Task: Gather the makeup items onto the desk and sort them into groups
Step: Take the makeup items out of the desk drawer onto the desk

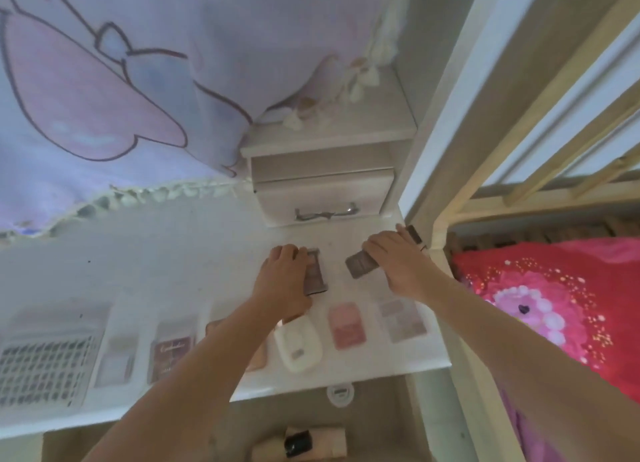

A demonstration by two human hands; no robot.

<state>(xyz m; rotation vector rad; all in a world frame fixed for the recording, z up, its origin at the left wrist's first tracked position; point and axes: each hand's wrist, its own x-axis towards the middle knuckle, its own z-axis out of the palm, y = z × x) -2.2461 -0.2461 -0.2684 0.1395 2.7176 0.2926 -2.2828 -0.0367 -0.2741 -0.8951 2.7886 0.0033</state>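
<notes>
Along the white desk's (173,261) near edge lie a pale cream oval case (299,344), a pink blush palette (347,326) and a mauve palette (401,319). Farther back, toward the right edge, the left hand (282,281) grips a dark brown eyeshadow palette (314,276); the right hand (394,254) holds a grey-brown palette (360,264), beside a small white drawer unit (325,195).

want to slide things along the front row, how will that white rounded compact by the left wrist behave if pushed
The white rounded compact lies flat on the desk, so it would probably slide, not roll or tip. It looks like a rigid, light plastic case. Its glossy shell may be slippery, and the pink palette sits close beside it.
</notes>
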